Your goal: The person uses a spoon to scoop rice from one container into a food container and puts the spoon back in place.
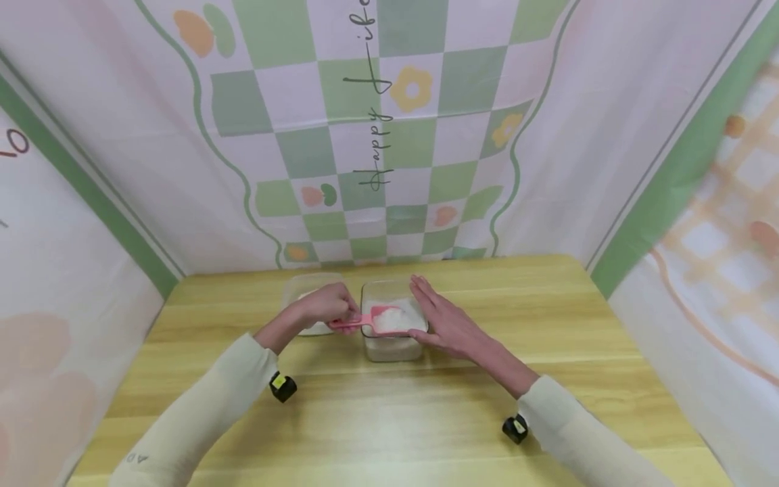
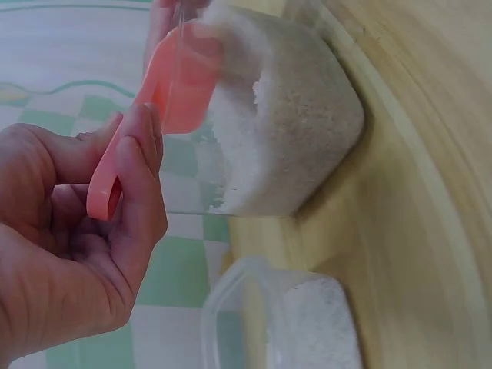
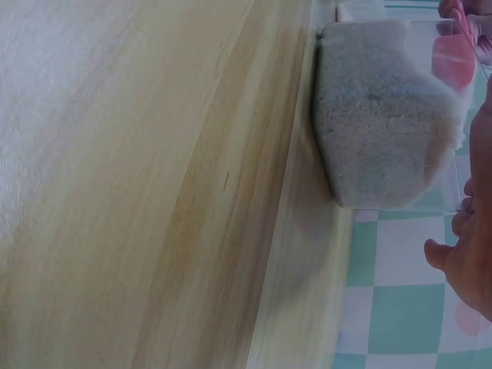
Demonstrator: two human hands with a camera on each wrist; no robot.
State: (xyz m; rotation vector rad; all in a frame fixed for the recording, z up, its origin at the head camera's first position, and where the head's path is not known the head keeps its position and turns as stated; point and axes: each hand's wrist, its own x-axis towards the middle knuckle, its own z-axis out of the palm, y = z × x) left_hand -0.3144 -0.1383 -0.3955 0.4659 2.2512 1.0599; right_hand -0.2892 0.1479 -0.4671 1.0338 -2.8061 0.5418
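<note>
Over pale wood [image 1: 359, 412], left fingers [image 2: 138, 173] grip a pink scoop [image 2: 191, 92] (white grains [image 1: 391, 318] inside); right fingers [image 1: 426, 292] straight.

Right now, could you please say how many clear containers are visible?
2: one container by the right hand; left of it, another container, partly hidden by the left hand.

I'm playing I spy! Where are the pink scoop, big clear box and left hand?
Pink scoop [image 1: 366, 320]: head view, where handle meets bowl.
Big clear box [image 1: 393, 349]: head view, front wall.
Left hand [image 1: 331, 304]: head view, hand's back.
</note>
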